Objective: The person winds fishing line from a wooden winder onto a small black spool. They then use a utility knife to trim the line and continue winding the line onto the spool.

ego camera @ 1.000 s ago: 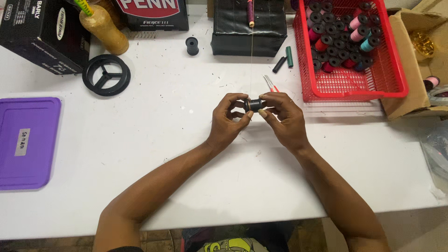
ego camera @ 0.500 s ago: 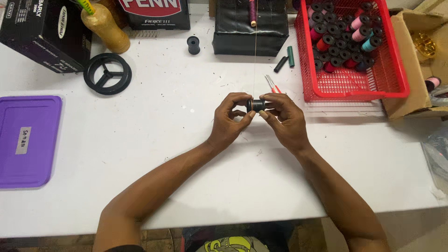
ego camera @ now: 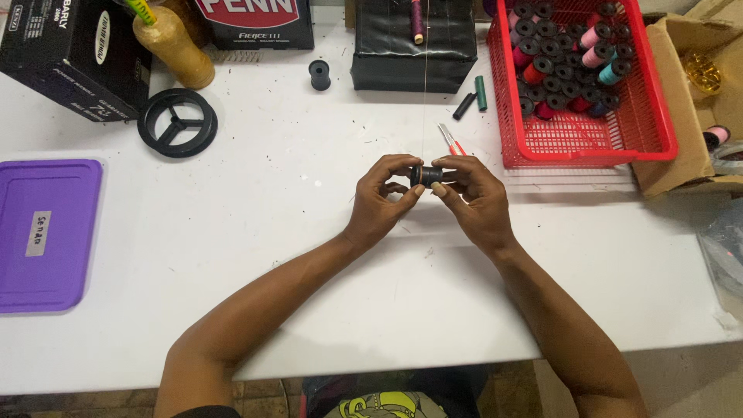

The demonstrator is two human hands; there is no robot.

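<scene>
A white table [ego camera: 255, 255], speckled with small dark flecks, fills the view. Near its middle, a little toward the far edge, a small black spool [ego camera: 427, 176] is held just above the surface between both hands. The left hand [ego camera: 381, 200] pinches one end with fingertips and thumb closed on it; the right hand [ego camera: 472, 197] grips the other end the same way. A thin thread [ego camera: 423, 101] runs straight from the spool toward the far edge, up to a black box [ego camera: 410, 50] that carries a dark red bobbin [ego camera: 416, 19]. Just beyond the right hand lie red-handled snips [ego camera: 450, 139]. Toward the far right corner stands a red basket [ego camera: 588, 128] full of black, pink and teal spools, with a cardboard box [ego camera: 681, 139] beside it. A lone black spool [ego camera: 319, 74] sits left of the black box. A black wheel-shaped reel [ego camera: 177, 124] lies toward the far left corner, and a purple lid [ego camera: 46, 232] rests at the left edge.
</scene>
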